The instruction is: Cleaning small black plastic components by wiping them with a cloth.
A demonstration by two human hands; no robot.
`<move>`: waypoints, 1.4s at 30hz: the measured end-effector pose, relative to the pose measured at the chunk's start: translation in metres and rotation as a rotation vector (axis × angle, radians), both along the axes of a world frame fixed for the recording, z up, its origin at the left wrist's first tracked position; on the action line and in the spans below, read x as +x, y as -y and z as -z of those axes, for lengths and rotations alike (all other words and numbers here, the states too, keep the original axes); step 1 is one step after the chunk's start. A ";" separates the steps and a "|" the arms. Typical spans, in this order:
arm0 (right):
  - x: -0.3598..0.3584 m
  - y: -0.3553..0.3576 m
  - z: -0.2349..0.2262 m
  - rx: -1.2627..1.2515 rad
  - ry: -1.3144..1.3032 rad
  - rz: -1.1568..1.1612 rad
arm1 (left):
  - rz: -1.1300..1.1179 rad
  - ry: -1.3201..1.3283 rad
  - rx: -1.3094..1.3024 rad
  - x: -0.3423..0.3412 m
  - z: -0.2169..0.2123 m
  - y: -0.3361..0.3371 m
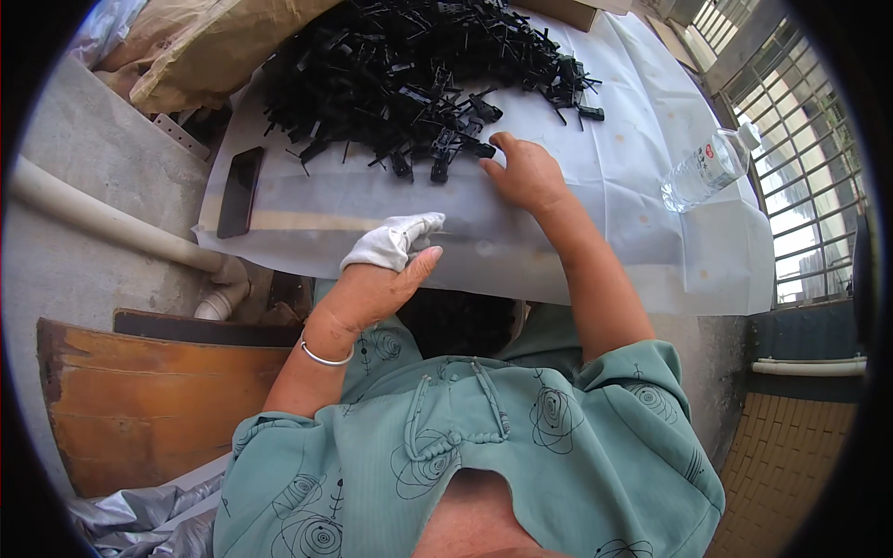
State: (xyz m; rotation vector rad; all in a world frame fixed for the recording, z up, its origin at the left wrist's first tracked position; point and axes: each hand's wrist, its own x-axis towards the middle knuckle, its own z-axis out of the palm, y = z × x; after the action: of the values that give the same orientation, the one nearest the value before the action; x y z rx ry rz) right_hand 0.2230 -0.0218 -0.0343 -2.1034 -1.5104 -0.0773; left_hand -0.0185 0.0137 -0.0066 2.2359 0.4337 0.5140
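Note:
A large heap of black plastic parts (pixel 391 74) with thin protruding prongs covers the far middle of the table. At its near right edge, my right hand (pixel 530 175) is bare, its thumb and forefinger closed around the end of one black plastic part (pixel 479 149). My left hand (pixel 386 260) hovers over the table's near edge, its fingers in a white glove (pixel 393 242) and its thumb bare. Its thumb stands apart from the fingers, and nothing shows between them.
A white plastic sheet (pixel 642 237) covers the table. A dark phone (pixel 241 192) lies at the left, a clear water bottle (pixel 709 169) stands tilted at the right. Below the near edge, between my knees, sits a container of dark pieces (pixel 460 321). A pipe (pixel 112 214) runs along the left wall.

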 end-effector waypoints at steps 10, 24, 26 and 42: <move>-0.027 0.058 -0.035 -0.216 -0.213 -0.073 | -0.127 0.303 -0.296 0.013 0.011 0.002; -0.034 0.038 -0.027 -0.172 -0.903 -0.382 | 0.080 0.340 -1.177 0.035 0.006 -0.006; -0.042 0.038 -0.033 -0.095 -0.850 -0.399 | 0.015 0.365 -1.143 0.037 -0.001 0.001; -0.073 0.053 -0.048 0.202 -0.847 -0.365 | -0.163 0.272 -0.720 0.017 -0.022 0.018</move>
State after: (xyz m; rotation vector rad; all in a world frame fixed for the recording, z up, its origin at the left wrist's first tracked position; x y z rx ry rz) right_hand 0.1497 -0.0745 0.0141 -1.3771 -1.2372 0.6774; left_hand -0.0011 -0.0043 0.0156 1.4281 0.5541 0.6174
